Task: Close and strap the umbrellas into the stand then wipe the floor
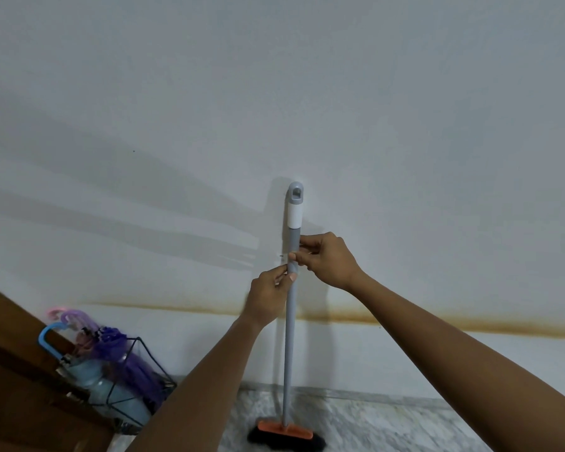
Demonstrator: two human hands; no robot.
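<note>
A grey-handled floor wiper (289,337) stands upright against the white wall, its orange and black head (286,433) on the marble floor. My left hand (269,296) pinches the pole from the left. My right hand (325,261) pinches it just above, from the right. At the lower left a black wire stand (137,380) holds closed umbrellas: a purple one (124,363), a light blue one (111,389) with a blue hook handle, and a pink one (79,344) behind them.
A brown wooden door or panel (10,370) runs along the left edge beside the stand. A brownish stain line (437,324) crosses the wall low down. Grey marble floor (388,425) lies beneath the wiper.
</note>
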